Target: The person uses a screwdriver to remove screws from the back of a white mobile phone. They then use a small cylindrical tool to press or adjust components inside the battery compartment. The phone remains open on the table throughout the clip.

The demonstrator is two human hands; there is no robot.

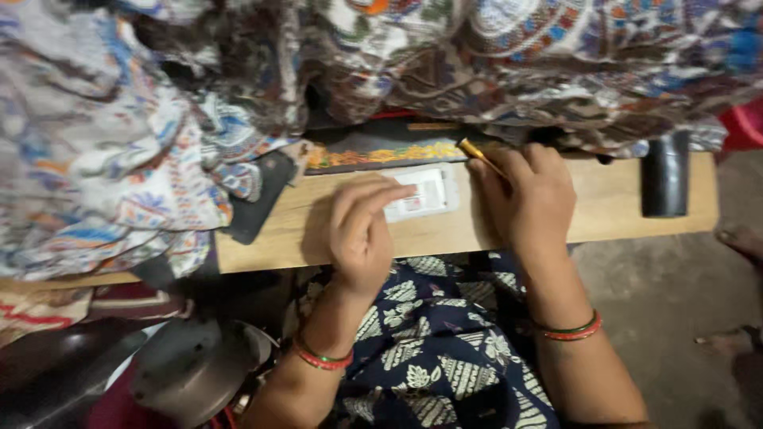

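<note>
A thin yellow stick (pixel 479 157), like a pencil or marker, lay slanted in the right hand (pixel 526 199), just right of the frame's centre; only its upper end showed past the knuckles. That hand was curled closed around it, fingers bent and resting on the wooden table (pixel 612 206). The left hand (pixel 362 226), a little left of centre, was loosely open with the fingers half bent; its fingertips touched the near edge of a small white rectangular plate (pixel 425 193) set flat into the tabletop. Both wrists wore thin red and green bangles (pixel 569 330).

The table was a pale, smooth plank with a straight front edge running across the middle of the frame. Above the hands, a dark strip of cloth with an orange flowered border (pixel 381 152) lay on the wood. Soft, crumpled printed fabric (pixel 119 159) in white, blue and brown was heaped over the upper left and across the top. A black cylinder (pixel 664 184) stood at the right end of the table. A dark blue leaf-printed garment (pixel 433 349) covered the lap at the bottom centre.
</note>
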